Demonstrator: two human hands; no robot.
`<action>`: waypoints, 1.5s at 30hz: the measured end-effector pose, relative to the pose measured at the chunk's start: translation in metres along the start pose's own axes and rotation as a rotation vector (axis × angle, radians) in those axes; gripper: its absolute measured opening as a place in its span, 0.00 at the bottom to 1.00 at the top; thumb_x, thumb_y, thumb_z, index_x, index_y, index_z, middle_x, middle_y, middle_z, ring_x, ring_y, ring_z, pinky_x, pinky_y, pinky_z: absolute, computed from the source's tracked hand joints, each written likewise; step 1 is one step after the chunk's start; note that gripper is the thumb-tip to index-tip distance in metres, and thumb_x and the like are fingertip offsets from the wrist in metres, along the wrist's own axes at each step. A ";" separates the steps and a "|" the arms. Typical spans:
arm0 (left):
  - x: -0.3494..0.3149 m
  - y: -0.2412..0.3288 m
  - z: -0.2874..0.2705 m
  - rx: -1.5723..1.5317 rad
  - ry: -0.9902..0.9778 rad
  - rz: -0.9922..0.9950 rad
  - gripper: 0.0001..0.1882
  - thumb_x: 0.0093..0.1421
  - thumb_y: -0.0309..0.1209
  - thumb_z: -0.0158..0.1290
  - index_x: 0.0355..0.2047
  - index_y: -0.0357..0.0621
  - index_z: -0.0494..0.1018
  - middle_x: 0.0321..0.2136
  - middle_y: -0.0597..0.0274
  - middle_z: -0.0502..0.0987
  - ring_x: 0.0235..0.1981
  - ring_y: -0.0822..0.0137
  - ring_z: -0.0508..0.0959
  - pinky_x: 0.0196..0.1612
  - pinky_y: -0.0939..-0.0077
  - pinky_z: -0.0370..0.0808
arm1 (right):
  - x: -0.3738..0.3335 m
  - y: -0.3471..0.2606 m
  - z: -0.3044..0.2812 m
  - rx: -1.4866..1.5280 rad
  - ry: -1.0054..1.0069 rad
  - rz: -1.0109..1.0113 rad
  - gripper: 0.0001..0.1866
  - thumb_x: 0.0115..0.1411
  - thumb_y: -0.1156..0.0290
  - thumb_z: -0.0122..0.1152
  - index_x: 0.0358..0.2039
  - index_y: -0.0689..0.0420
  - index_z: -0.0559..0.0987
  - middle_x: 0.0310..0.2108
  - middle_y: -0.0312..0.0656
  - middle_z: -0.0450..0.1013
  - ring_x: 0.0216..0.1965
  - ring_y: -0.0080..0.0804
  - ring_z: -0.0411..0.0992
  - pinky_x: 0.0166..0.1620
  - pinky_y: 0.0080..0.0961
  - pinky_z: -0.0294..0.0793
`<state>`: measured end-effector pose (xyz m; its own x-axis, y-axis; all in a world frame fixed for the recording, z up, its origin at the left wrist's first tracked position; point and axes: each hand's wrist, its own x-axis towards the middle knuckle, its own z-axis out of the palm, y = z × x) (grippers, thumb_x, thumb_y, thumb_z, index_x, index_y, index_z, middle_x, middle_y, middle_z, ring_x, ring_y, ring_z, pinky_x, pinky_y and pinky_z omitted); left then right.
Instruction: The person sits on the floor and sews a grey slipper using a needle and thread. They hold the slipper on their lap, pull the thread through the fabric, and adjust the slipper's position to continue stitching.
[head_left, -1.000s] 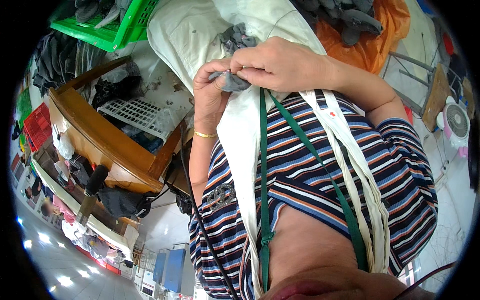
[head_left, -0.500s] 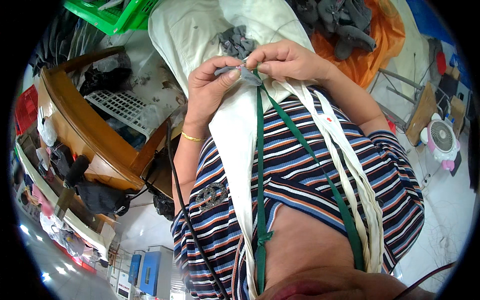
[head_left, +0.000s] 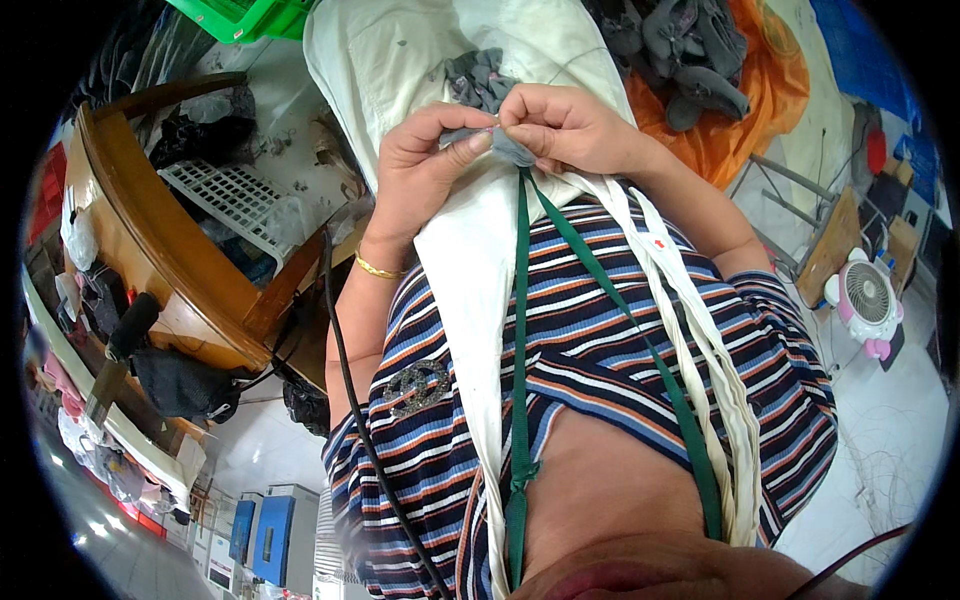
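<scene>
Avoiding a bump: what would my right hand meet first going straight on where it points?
Your right hand would probably meet your left hand, beyond the grey fabric piece both seem to touch; depth is unclear.

Passage noted over white apron (head_left: pixel 365 75) beyond left hand (head_left: pixel 425 160); crumpled gray fabric (head_left: pixel 482 82) obstructs ahead, wooden frame (head_left: pixel 165 240) left, orange plastic sheet (head_left: pixel 775 90) right.

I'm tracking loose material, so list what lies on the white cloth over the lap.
Bunched grey fabric lies on the white cloth. The left hand, pinching a grey piece, and the right hand against it cover the area beneath, which cannot be seen.
</scene>
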<state>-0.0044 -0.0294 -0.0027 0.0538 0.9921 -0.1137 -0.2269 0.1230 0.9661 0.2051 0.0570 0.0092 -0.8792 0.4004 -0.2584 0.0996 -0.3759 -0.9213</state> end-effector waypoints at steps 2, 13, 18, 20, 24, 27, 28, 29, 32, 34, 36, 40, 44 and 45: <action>0.000 -0.002 -0.001 0.046 0.002 -0.016 0.08 0.60 0.21 0.59 0.40 0.37 0.79 0.36 0.66 0.79 0.38 0.76 0.75 0.44 0.83 0.72 | 0.001 -0.001 0.001 0.011 0.034 0.087 0.12 0.71 0.65 0.50 0.50 0.56 0.71 0.26 0.28 0.66 0.22 0.09 0.63 0.26 0.06 0.64; 0.005 -0.008 0.002 0.237 -0.061 -0.005 0.08 0.59 0.23 0.60 0.40 0.37 0.78 0.33 0.67 0.77 0.33 0.76 0.73 0.39 0.83 0.70 | 0.009 -0.010 0.004 0.069 0.114 0.188 0.17 0.70 0.62 0.50 0.56 0.53 0.68 0.28 0.30 0.70 0.22 0.08 0.62 0.24 0.06 0.62; 0.015 -0.003 0.000 0.262 0.122 -0.221 0.07 0.56 0.25 0.61 0.37 0.39 0.80 0.27 0.63 0.78 0.30 0.73 0.75 0.35 0.79 0.72 | 0.018 -0.003 -0.017 -0.403 0.348 0.099 0.13 0.67 0.64 0.55 0.48 0.55 0.76 0.31 0.30 0.73 0.29 0.14 0.68 0.30 0.15 0.69; 0.020 -0.008 -0.004 0.359 0.170 -0.139 0.07 0.55 0.24 0.60 0.35 0.39 0.80 0.26 0.62 0.78 0.28 0.71 0.76 0.34 0.78 0.72 | 0.022 -0.010 -0.019 -0.631 0.428 -0.115 0.09 0.63 0.66 0.62 0.39 0.58 0.80 0.30 0.32 0.74 0.33 0.24 0.72 0.35 0.26 0.73; 0.025 0.000 0.005 0.580 0.145 0.145 0.07 0.53 0.25 0.62 0.33 0.39 0.79 0.25 0.57 0.78 0.26 0.64 0.76 0.32 0.73 0.72 | 0.033 -0.015 -0.002 -1.158 0.457 -0.538 0.07 0.56 0.69 0.66 0.32 0.58 0.79 0.27 0.43 0.71 0.30 0.37 0.71 0.32 0.29 0.72; 0.030 0.007 0.004 0.636 0.140 0.202 0.08 0.51 0.25 0.63 0.32 0.39 0.78 0.26 0.55 0.78 0.25 0.57 0.75 0.30 0.69 0.72 | 0.029 -0.034 0.010 -1.112 0.416 -0.751 0.07 0.56 0.70 0.65 0.32 0.59 0.79 0.27 0.43 0.70 0.30 0.36 0.71 0.30 0.28 0.71; 0.029 0.005 0.002 0.673 0.156 0.242 0.08 0.51 0.25 0.63 0.32 0.40 0.78 0.26 0.55 0.78 0.26 0.57 0.75 0.31 0.69 0.72 | 0.028 -0.043 0.016 -1.001 0.416 -0.764 0.03 0.57 0.72 0.64 0.32 0.56 0.80 0.29 0.38 0.76 0.29 0.34 0.75 0.30 0.26 0.75; 0.029 -0.001 0.000 0.709 0.171 0.283 0.08 0.51 0.25 0.63 0.32 0.40 0.78 0.26 0.56 0.78 0.26 0.57 0.75 0.31 0.69 0.72 | 0.024 -0.045 0.021 -0.735 0.364 -0.608 0.03 0.59 0.72 0.62 0.33 0.56 0.79 0.29 0.37 0.77 0.28 0.32 0.75 0.30 0.25 0.75; 0.037 -0.001 -0.002 0.746 0.193 0.423 0.08 0.51 0.24 0.63 0.33 0.42 0.78 0.25 0.58 0.77 0.27 0.58 0.75 0.31 0.68 0.72 | 0.016 -0.050 0.013 0.058 0.236 -0.117 0.05 0.68 0.68 0.54 0.39 0.55 0.75 0.33 0.35 0.78 0.26 0.25 0.75 0.29 0.21 0.74; 0.041 0.000 -0.005 0.761 0.206 0.464 0.08 0.52 0.23 0.62 0.33 0.44 0.78 0.25 0.60 0.76 0.28 0.59 0.75 0.31 0.66 0.72 | 0.002 -0.053 -0.010 0.390 0.322 -0.143 0.06 0.69 0.68 0.53 0.41 0.54 0.75 0.30 0.36 0.76 0.25 0.27 0.73 0.30 0.21 0.74; 0.044 0.005 -0.008 0.825 0.216 0.476 0.08 0.52 0.24 0.62 0.33 0.44 0.78 0.25 0.59 0.76 0.28 0.57 0.75 0.31 0.65 0.72 | -0.013 -0.054 -0.054 0.644 0.329 -0.264 0.05 0.69 0.68 0.51 0.38 0.55 0.73 0.24 0.35 0.71 0.22 0.27 0.70 0.36 0.25 0.76; 0.047 -0.008 -0.015 0.945 0.215 0.464 0.07 0.51 0.25 0.62 0.32 0.45 0.78 0.24 0.58 0.76 0.28 0.55 0.75 0.31 0.64 0.73 | -0.081 -0.081 -0.132 0.800 0.860 -0.653 0.12 0.70 0.70 0.48 0.27 0.56 0.65 0.16 0.32 0.56 0.17 0.24 0.59 0.51 0.35 0.76; 0.057 -0.009 -0.011 0.950 0.144 0.364 0.07 0.53 0.29 0.62 0.31 0.41 0.79 0.26 0.52 0.78 0.29 0.54 0.77 0.33 0.66 0.74 | -0.138 -0.094 -0.186 0.674 1.224 -1.016 0.16 0.69 0.74 0.48 0.22 0.54 0.59 0.15 0.32 0.52 0.17 0.25 0.59 0.60 0.52 0.70; 0.059 0.003 -0.002 0.988 0.137 0.336 0.07 0.53 0.28 0.62 0.31 0.40 0.79 0.26 0.51 0.78 0.28 0.54 0.78 0.31 0.67 0.74 | -0.125 -0.090 -0.173 0.575 1.177 -1.030 0.15 0.68 0.75 0.48 0.23 0.56 0.61 0.15 0.32 0.53 0.17 0.25 0.60 0.59 0.51 0.71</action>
<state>-0.0043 0.0295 -0.0068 0.0110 0.9732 0.2296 0.6876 -0.1741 0.7049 0.3866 0.1853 0.0744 0.3711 0.9277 0.0397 -0.6683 0.2965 -0.6823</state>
